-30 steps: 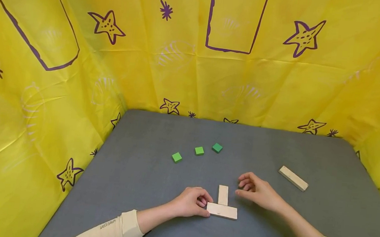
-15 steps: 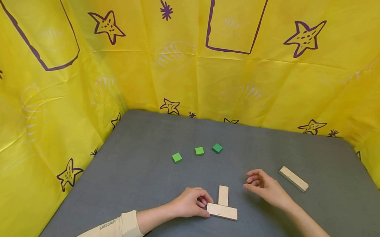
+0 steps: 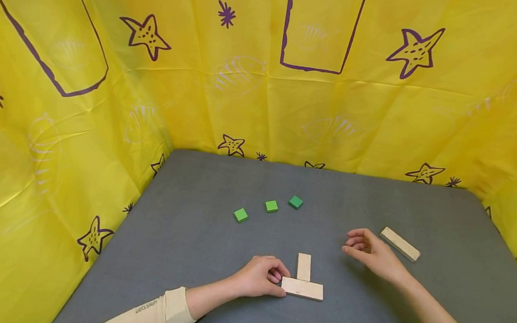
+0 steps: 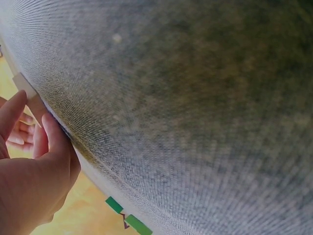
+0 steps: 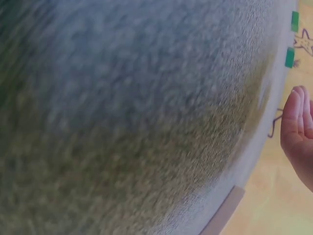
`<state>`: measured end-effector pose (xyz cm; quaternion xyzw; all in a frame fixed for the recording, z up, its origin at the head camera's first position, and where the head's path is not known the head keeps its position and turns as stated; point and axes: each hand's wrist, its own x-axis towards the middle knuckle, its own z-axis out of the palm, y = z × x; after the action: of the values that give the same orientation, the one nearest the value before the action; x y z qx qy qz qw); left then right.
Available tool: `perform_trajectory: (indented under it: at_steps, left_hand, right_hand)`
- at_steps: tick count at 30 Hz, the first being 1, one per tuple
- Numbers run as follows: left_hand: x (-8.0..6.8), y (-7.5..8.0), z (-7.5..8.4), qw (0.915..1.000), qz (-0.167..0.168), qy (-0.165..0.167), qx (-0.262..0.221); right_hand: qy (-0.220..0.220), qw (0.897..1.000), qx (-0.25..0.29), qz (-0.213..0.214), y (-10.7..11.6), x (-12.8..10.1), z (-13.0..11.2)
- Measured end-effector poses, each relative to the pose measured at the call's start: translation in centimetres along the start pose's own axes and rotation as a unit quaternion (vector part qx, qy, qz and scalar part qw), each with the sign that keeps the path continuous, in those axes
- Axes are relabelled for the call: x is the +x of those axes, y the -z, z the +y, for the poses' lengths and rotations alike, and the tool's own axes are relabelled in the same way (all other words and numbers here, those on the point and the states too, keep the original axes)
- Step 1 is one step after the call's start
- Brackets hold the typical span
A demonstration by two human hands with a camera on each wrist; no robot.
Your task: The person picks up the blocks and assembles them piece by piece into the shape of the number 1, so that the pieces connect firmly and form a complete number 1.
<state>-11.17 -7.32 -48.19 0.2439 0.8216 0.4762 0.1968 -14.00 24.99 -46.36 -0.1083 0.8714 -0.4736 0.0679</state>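
A flat light-wood block (image 3: 301,288) lies crosswise near the front. My left hand (image 3: 255,276) pinches its left end between thumb and fingers; the left wrist view shows that wooden block (image 4: 33,100) between thumb and finger of the left hand (image 4: 39,181). A second wooden block (image 3: 304,266) points away from the crosswise block's far side, and together they form an upside-down T. My right hand (image 3: 377,254) hovers to the right with loosely curled fingers and nothing in them. Just beyond it lies a third wooden block (image 3: 400,244), set at a slant.
Two light green blocks (image 3: 241,215) and a darker green block (image 3: 296,202) sit in a slanting row farther back on the grey tabletop (image 3: 201,187). A yellow patterned cloth (image 3: 245,104) hangs around the back and sides.
My right hand has moved to the right, away from the two joined blocks and closer to the slanted one. The left hand and the blocks stay where they were.
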Motion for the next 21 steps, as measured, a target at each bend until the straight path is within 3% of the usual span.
perform_trajectory:
  at_steps: [21]
  left_hand:
    - [0.0, 0.0, 0.1, 1.0, -0.001, 0.006, -0.001]
  right_hand:
    - [-0.007, 0.998, -0.037, 0.053, 2.7, -0.5, 1.5]
